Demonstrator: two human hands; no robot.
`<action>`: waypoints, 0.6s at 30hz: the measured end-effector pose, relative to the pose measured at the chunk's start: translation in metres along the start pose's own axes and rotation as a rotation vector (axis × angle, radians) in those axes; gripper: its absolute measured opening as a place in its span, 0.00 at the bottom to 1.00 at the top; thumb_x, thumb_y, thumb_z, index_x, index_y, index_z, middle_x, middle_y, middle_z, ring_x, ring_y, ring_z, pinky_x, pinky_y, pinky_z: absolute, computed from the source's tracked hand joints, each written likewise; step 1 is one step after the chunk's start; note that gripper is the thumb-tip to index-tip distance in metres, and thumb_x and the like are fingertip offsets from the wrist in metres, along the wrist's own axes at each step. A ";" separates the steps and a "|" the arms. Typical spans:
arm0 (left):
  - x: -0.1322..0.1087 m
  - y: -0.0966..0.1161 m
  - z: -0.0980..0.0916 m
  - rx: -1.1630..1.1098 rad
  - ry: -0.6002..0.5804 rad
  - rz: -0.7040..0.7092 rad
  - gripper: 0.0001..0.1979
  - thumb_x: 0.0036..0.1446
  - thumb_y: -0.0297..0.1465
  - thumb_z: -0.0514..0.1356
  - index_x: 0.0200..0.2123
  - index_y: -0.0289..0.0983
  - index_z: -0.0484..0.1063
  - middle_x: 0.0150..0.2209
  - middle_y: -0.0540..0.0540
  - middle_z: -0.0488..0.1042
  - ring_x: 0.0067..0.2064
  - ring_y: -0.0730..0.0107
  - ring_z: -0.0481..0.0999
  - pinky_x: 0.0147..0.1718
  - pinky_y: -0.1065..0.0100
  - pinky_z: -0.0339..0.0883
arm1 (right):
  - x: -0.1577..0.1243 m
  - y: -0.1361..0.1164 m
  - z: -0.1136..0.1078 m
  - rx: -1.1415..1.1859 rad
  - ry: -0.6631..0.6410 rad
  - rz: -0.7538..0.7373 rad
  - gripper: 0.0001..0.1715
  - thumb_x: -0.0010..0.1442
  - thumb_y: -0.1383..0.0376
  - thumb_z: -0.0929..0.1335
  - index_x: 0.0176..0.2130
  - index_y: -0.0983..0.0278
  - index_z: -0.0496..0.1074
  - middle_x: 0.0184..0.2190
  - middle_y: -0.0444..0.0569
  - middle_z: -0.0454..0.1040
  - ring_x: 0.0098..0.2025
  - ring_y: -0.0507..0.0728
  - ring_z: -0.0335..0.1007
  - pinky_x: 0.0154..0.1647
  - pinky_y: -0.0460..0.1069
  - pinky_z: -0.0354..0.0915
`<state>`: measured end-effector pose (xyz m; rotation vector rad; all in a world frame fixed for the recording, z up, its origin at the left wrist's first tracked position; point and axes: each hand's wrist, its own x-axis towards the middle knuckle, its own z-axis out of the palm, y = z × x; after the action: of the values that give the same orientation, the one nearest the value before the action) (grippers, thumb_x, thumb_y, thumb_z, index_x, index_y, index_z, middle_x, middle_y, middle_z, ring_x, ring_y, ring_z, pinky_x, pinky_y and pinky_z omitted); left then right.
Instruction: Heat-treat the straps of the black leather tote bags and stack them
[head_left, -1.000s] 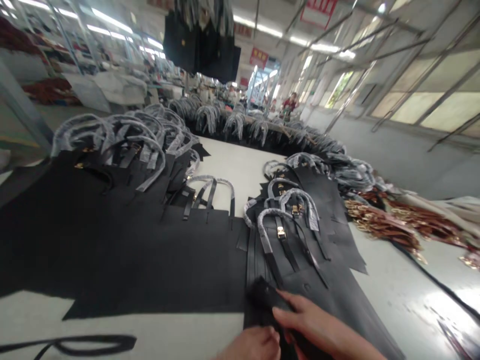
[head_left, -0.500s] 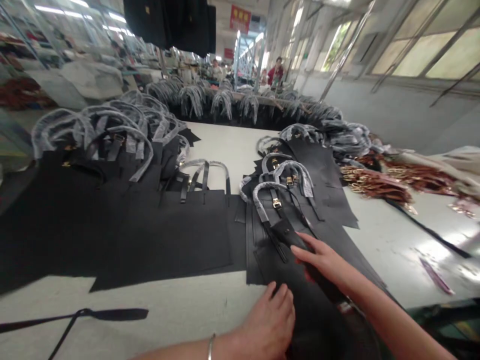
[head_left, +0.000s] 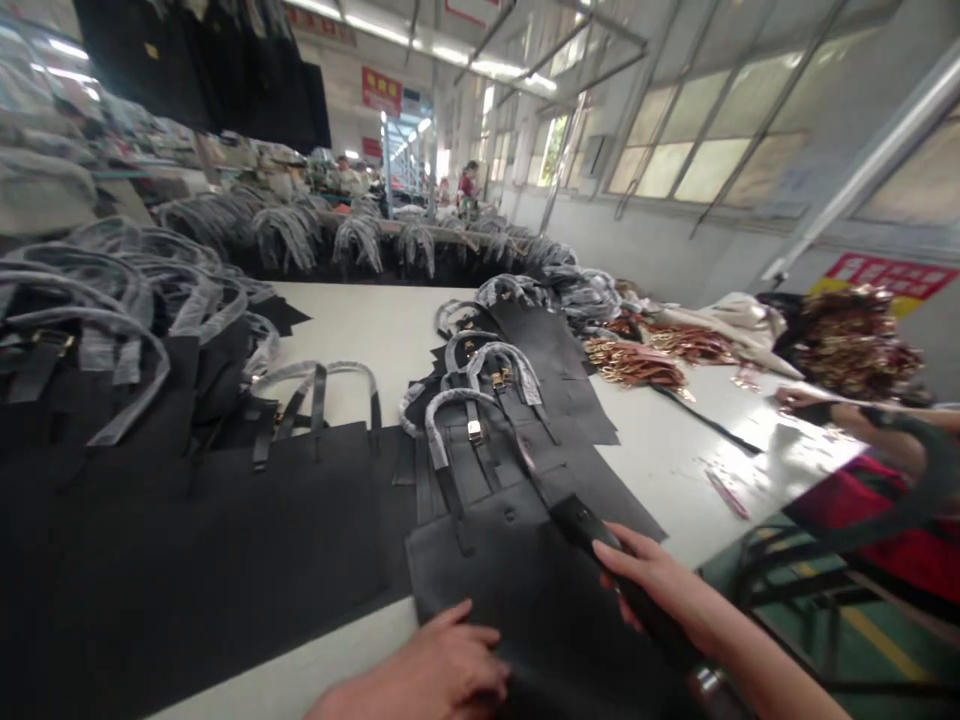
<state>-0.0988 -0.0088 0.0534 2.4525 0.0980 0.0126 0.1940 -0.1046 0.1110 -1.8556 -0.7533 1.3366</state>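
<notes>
My right hand (head_left: 645,570) is wrapped round a dark strap-like piece (head_left: 585,525) with a metal part near its lower end. Under it lies a black leather panel (head_left: 517,580) with a plastic-wrapped handle (head_left: 457,405) and a gold buckle (head_left: 474,430) near its top. My left hand (head_left: 450,655) rests at the panel's lower left edge, fingers bent and partly spread; whether it pinches the edge is unclear. More black panels (head_left: 285,530) with wrapped handles lie to the left.
Bundles of brown straps with gold clasps (head_left: 637,362) lie at the right. Another person's hand (head_left: 802,400) and arm reach in at the right edge, above a red and black item (head_left: 900,520). Rows of wrapped handles (head_left: 360,240) line the back. Black bags (head_left: 202,75) hang above.
The view has swung right, bringing another person's arm into sight. The panel under my hands now lies flatter and more exposed, and my left hand's fingers have spread somewhat.
</notes>
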 end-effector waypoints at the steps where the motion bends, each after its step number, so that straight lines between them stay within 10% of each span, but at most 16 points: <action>1: -0.013 -0.001 -0.018 -0.062 -0.033 -0.035 0.15 0.60 0.29 0.56 0.47 0.53 0.73 0.48 0.56 0.77 0.57 0.64 0.70 0.64 0.50 0.48 | 0.000 0.000 -0.002 0.017 -0.003 0.004 0.31 0.59 0.51 0.67 0.57 0.61 0.60 0.23 0.39 0.70 0.15 0.49 0.66 0.13 0.42 0.61; 7: -0.032 0.004 -0.086 -0.331 0.015 -0.285 0.19 0.54 0.39 0.62 0.50 0.48 0.73 0.50 0.52 0.76 0.51 0.61 0.75 0.54 0.62 0.64 | 0.004 0.001 -0.003 0.036 -0.061 0.047 0.24 0.61 0.53 0.67 0.52 0.61 0.62 0.23 0.40 0.70 0.15 0.49 0.67 0.12 0.40 0.61; 10: 0.013 0.003 -0.065 -0.142 0.267 -0.350 0.18 0.56 0.37 0.61 0.49 0.41 0.73 0.53 0.45 0.74 0.54 0.60 0.72 0.55 0.61 0.64 | 0.006 -0.002 0.000 0.012 -0.123 0.073 0.20 0.62 0.53 0.66 0.49 0.62 0.64 0.23 0.40 0.70 0.15 0.48 0.66 0.12 0.40 0.62; 18: 0.091 -0.014 0.024 0.285 0.420 -0.205 0.21 0.61 0.37 0.56 0.57 0.40 0.65 0.62 0.41 0.63 0.65 0.54 0.55 0.64 0.45 0.42 | 0.033 -0.022 0.004 -0.026 -0.219 0.137 0.17 0.63 0.53 0.65 0.43 0.64 0.64 0.21 0.42 0.71 0.13 0.49 0.66 0.10 0.41 0.62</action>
<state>-0.0078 -0.0070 0.0245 2.6733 0.5697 0.4515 0.1986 -0.0652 0.1104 -1.8270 -0.7686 1.6447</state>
